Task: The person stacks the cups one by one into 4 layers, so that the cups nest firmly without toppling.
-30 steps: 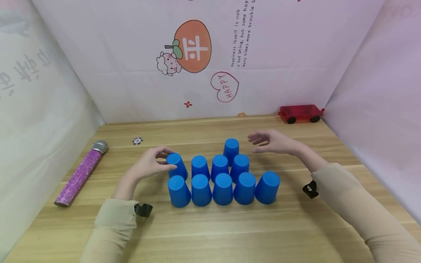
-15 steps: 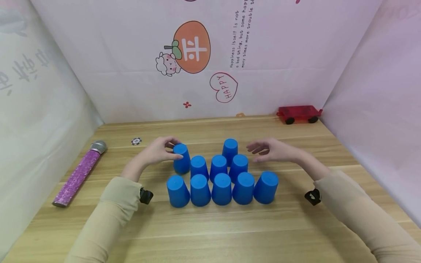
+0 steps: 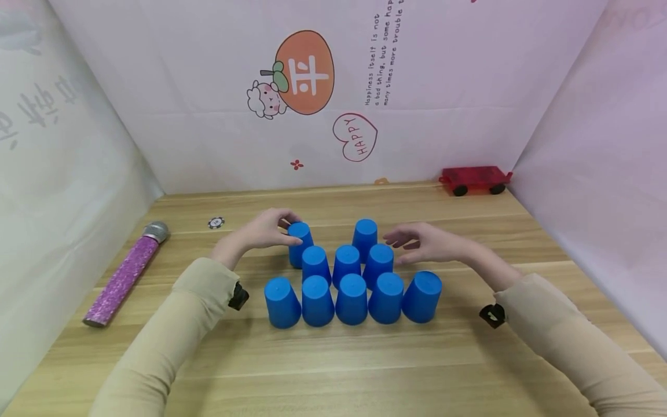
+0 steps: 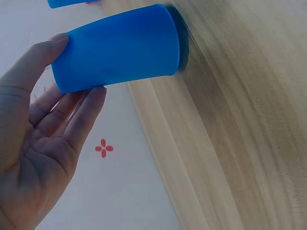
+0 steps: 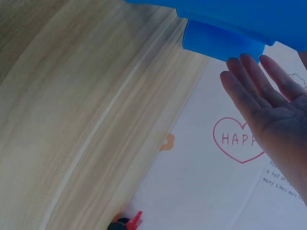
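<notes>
Several blue cups stand upside down on the table. With thumb and fingers at its narrow end, my left hand (image 3: 264,228) holds a blue cup (image 3: 299,248) at the back left; in the left wrist view this cup (image 4: 117,50) has its rim close over the wood. My right hand (image 3: 432,243) holds nothing, its fingers loosely bent beside the back right cup (image 3: 366,236). Three cups make a middle row, the centre one (image 3: 347,265) partly hidden by the front row. In that front row several cups stand side by side, around a middle cup (image 3: 351,300).
A purple glittery microphone (image 3: 125,275) lies at the left of the wooden table (image 3: 333,370). Behind it is a small poker chip (image 3: 216,223). A red toy wagon (image 3: 476,180) stands in the back right corner. Printed cloth walls (image 3: 432,116) enclose the back and sides.
My left hand has carried its cup from the left end of the middle row back and to the right, behind that row. My right hand has come slightly down and closer to the cups.
</notes>
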Tool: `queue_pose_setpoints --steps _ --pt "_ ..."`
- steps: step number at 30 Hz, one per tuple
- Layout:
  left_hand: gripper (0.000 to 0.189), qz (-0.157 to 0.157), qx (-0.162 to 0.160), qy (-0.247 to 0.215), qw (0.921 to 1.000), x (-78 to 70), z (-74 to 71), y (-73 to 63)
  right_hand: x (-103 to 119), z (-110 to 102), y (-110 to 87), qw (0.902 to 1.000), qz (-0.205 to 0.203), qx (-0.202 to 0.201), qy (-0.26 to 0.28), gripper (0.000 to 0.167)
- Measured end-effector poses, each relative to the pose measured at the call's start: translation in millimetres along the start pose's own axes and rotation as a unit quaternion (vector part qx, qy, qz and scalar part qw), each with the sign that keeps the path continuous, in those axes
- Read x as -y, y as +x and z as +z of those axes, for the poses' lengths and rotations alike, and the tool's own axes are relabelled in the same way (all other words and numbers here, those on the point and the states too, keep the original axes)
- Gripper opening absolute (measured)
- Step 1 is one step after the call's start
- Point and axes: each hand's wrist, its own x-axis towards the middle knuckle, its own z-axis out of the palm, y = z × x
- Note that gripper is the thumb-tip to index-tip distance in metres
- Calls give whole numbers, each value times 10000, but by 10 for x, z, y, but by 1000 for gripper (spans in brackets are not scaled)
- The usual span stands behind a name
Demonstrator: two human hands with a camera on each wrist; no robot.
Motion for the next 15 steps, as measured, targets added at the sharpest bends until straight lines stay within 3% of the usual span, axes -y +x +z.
queue_pose_setpoints --steps 15 --pt "45 357 514 253 9977 -242 106 266 183 105 88 9996 -16 37 -277 56"
